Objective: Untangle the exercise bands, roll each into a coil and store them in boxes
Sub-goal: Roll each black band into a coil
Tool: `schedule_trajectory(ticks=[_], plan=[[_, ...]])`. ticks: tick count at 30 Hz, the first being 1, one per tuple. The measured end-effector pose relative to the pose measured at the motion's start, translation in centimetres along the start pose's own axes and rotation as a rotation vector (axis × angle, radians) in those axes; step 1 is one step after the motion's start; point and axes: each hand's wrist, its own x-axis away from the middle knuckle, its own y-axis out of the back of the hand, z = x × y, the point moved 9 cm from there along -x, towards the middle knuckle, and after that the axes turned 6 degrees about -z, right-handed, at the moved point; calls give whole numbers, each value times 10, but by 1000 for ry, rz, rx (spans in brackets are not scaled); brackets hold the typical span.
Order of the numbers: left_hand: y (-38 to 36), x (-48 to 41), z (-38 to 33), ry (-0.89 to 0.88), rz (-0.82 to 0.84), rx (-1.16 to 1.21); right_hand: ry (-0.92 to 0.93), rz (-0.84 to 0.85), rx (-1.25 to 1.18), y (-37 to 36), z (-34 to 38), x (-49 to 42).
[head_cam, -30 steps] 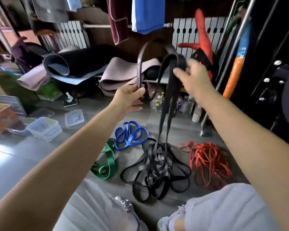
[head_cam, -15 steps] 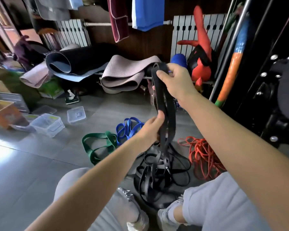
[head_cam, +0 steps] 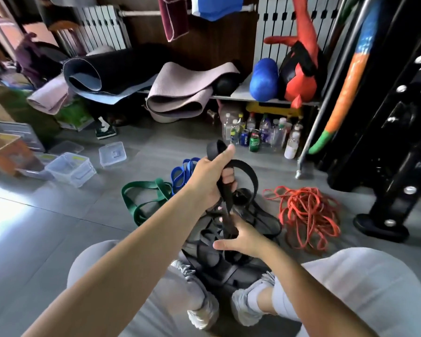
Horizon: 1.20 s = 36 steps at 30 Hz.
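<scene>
In the head camera's view, the left hand (head_cam: pixel 208 183) is clenched around a black band (head_cam: pixel 225 203) with its thumb pointing up. The right hand (head_cam: pixel 244 238) grips the same strap just below, above the black tangle (head_cam: pixel 204 254) on the floor between the person's shoes. Near that pile lie a green band (head_cam: pixel 144 198), a blue band (head_cam: pixel 180 171) and an orange tangle (head_cam: pixel 306 210), while the clear boxes (head_cam: pixel 71 169) stand well apart at the left.
</scene>
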Motion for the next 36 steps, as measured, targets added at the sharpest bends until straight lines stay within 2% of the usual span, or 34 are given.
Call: schedule_trajectory(ticks=[3,5,8,11,14,17,20,24,29,31,34,36], plan=[[-3,5,-19,-4,21,92,-86,-83,41,-15,-28,-9],[5,6,-40,-53,2,108,-120,-158,166,-2,-50,-7],[31,5,-69,-220,-126,-29,-114,-322,264,48,-58,-1],[39,-2,-82,-383,-202,-369,4,-513,195,108,-9,1],[35,-13,-71,-406,-204,-593,137,-571,208,145,64,1],[38,-21,-49,-355,-186,-636,368,-593,198,162,131,9],[43,-24,-27,-280,-172,-594,547,-705,151,179,175,29],[43,-28,-22,-235,-150,-521,569,-711,1,186,195,33],[26,-25,-13,-141,-30,-282,553,-733,181,167,201,26],[23,-21,-13,-235,31,-318,512,-698,137,156,196,21],[8,-6,-15,-473,195,-448,475,-626,144,137,197,14],[15,-9,-16,-534,144,-477,457,-446,187,115,199,4]])
